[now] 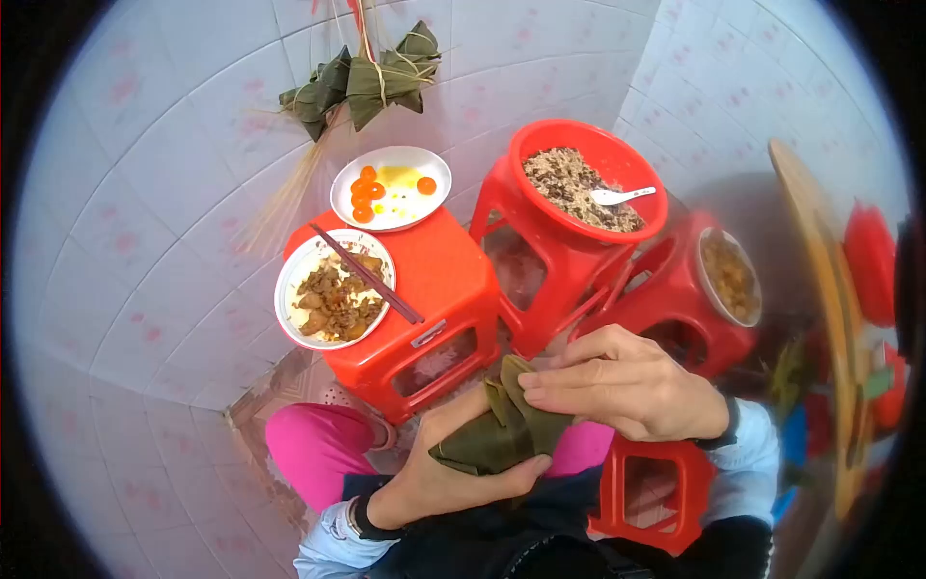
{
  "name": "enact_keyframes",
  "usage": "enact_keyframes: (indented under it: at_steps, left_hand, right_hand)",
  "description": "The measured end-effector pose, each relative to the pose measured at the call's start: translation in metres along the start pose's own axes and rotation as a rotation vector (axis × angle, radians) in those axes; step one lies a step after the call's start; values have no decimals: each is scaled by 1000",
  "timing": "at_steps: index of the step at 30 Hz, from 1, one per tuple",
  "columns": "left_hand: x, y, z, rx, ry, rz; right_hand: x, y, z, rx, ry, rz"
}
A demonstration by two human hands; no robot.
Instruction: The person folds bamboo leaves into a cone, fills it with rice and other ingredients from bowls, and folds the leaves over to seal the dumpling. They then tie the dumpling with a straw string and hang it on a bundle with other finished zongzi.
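Observation:
A leaf-wrapped rice dumpling [497, 434] is held between both hands above my lap. My left hand [434, 473] cups it from below and the left, thumb along its near side. Over its right end my right hand [632, 386] presses the dark green leaf down, fingers together. One narrow leaf flap [506, 396] stands up on top of the dumpling. No string shows around it. The palm-side fingers of my left hand are hidden behind the dumpling.
Tied dumplings [386, 82] hang at the wall with loose straw strands [289, 198]. Red stools [439, 265] hold a plate of egg yolks [390, 187], a meat bowl [333, 289] with chopsticks [367, 273] and a rice basin [588, 180] with a spoon [622, 196]. Another bowl [729, 277] stands right.

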State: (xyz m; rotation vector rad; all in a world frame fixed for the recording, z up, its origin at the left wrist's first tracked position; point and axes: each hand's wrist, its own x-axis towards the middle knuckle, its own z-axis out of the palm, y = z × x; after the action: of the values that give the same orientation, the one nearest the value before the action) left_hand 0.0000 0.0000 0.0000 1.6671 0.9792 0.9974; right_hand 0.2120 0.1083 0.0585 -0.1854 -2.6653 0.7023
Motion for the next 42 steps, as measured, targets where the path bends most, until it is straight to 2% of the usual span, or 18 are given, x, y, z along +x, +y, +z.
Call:
enact_keyframes:
  at_steps: [3, 5, 6, 8, 12, 14, 15, 17, 19, 21, 23, 28, 31, 33, 34, 37, 41, 42]
  left_hand:
    - [1, 3, 0, -23, 70, -61]
    - [6, 7, 7, -102, 278, 86]
    - [7, 6, 11, -101, 278, 84]
    - [8, 2, 18, -290, 535, 156]
    - [9, 2, 19, -375, 553, 228]
    - [11, 4, 2, 0, 331, 299]
    - [12, 3, 0, -2, 327, 296]
    - [15, -2, -2, -56, 235, 279]
    - [18, -1, 4, -88, 296, 266]
    - [17, -4, 11, -364, 429, 92]
    - [24, -3, 12, -506, 489, 59]
    - [30, -7, 10, -758, 499, -157]
    - [35, -11, 9, -809, 522, -257]
    - [39, -16, 6, -1104, 523, -159]
    - [37, -28, 0, -1269, 366, -63]
    - [37, -33, -4, -1389, 469, -92]
    - [39, -30, 4, -1364, 394, -26]
    - [44, -18, 11, -1251, 521, -97]
  right_hand:
    - [6, 3, 1, -116, 30, -107]
    - [6, 1, -3, -165, 21, -147]
    - [6, 0, -3, -163, 22, -147]
    - [7, 1, -1, -86, 17, -141]
    - [8, 1, -1, -33, 16, -153]
    - [9, 5, 1, 38, 50, -144]
    - [10, 5, 1, 39, 53, -139]
    - [15, 6, 2, 114, 125, -74]
    - [21, 7, 3, 153, 183, 0]
    - [25, 7, 7, 189, 242, 66]
    - [26, 10, 19, 591, 414, 389]
    - [36, 30, 37, 727, 495, 319]
    - [42, 40, 45, 684, 508, 309]
    - [47, 44, 45, 550, 642, 204]
    - [45, 48, 41, 237, 706, 121]
    - [30, 34, 41, 84, 729, 81]
    - [32, 15, 71, -181, 682, -102]
    - [35, 13, 77, -258, 692, -104]
